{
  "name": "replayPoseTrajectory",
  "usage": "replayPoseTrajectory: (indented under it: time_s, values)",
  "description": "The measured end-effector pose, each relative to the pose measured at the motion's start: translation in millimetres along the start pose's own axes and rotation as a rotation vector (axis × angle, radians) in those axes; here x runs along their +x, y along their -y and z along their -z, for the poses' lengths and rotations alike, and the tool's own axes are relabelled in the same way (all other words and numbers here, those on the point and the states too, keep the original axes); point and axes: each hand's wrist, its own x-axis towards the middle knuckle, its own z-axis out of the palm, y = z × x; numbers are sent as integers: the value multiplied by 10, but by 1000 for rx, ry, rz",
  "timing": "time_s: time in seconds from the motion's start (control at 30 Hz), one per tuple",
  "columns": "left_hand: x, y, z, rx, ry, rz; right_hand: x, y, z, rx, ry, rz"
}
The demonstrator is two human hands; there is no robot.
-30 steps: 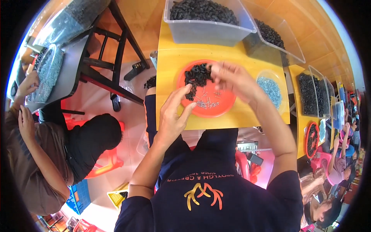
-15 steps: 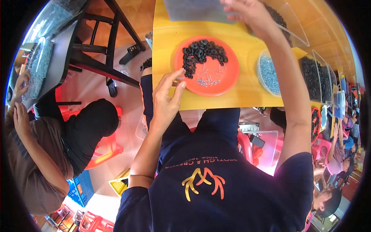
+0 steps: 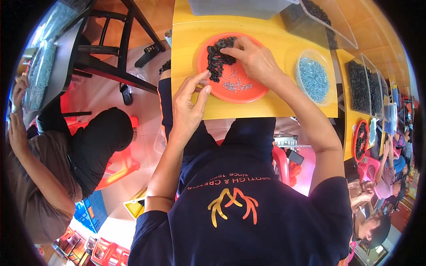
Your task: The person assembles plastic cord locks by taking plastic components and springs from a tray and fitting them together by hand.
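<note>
On the yellow table in front of me sits a round red-orange plate. Small black ring-like parts are heaped along its left and far sides, and small silver screws or pins lie scattered nearer me. My left hand is at the plate's left rim, thumb and fingers apart, with nothing visible between them. My right hand reaches over the plate from the right. Its thumb and bent fingers close in on the black parts at the far side; the fingertips hide whatever is between them.
A round tub of silver pieces stands right of the plate. Behind are a grey bin and a clear bin with black parts. More bins fill a table farther right. A person works at a dark table on the left.
My right hand has come down from the bins at the far edge onto the black parts in the plate. My left hand stays by the plate's left rim.
</note>
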Motion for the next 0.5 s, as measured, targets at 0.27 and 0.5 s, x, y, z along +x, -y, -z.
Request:
replayPoseTrajectory:
  time_s: [0.27, 0.5]
  values:
    - [23, 2, -28, -12, -63, -39, 141, -125, -16, -85, -38, 148]
    - [30, -4, -39, -13, -59, -45, 150, -133, -16, -75, -50, 156]
